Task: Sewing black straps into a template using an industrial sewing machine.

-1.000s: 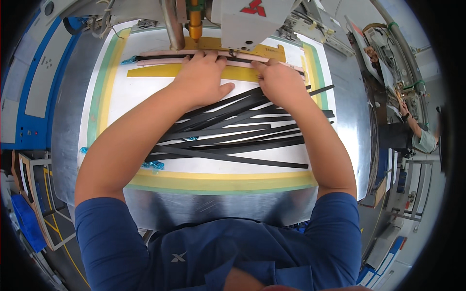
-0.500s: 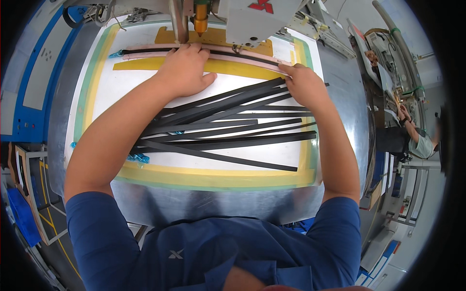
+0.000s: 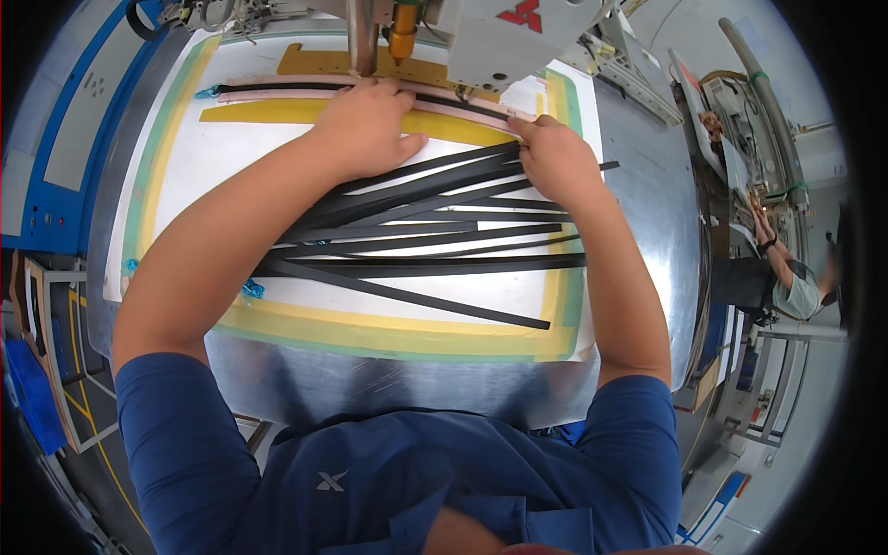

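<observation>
Pressing down on a black strip (image 3: 370, 90) laid in a pink guide (image 3: 277, 92) at the far edge of the white work board (image 3: 185, 176), right under the sewing machine head (image 3: 499, 37). Left hand (image 3: 365, 125) flat, fingers (image 3: 393, 92) stretched forward and spread on the strip, nothing gripped, just pinning it. Right hand (image 3: 555, 157) curled at the strip's right end, fingertips (image 3: 523, 125) tucked down, looks like a light pinch but can't tell for sure.

Compared with a second ago: both hands shifted up toward the machine, right hand slid outward along the strip from near the left hand to the far right end. Strip now looks seated straight along the guide, so probably lined up for stitching, judging from that.

Loose pile of black strips (image 3: 416, 240) fanned across the middle of the board, untouched, forearms crossing over it. Yellow tape border (image 3: 388, 333) around the board, bare metal table (image 3: 370, 388) nearer the body. Another person (image 3: 786, 277) off to the right, well apart.
</observation>
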`<action>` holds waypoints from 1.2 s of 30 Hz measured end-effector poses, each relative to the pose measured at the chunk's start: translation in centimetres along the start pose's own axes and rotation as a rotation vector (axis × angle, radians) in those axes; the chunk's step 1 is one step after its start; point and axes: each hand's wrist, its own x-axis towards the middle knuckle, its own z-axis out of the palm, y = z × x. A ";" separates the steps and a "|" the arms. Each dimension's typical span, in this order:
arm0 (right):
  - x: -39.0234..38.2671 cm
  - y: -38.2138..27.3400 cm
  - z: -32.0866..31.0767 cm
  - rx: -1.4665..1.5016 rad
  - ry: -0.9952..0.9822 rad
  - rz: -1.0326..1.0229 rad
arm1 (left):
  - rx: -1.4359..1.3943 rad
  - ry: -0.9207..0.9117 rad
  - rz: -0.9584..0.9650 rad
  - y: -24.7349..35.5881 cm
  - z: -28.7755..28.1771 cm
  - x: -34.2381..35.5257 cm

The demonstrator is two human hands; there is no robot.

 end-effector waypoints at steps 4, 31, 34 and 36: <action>0.1 0.4 0.5 -0.015 0.008 -0.014 | 0.021 0.107 0.039 2.7 1.1 1.0; -0.6 3.4 3.7 0.175 0.181 -0.115 | 0.021 0.039 -0.025 8.2 2.3 3.6; -0.6 3.3 3.9 0.183 0.191 -0.113 | 0.020 0.018 -0.021 8.2 2.2 3.7; -0.4 2.9 3.8 0.167 0.188 -0.117 | 0.029 0.028 -0.026 8.4 2.2 3.7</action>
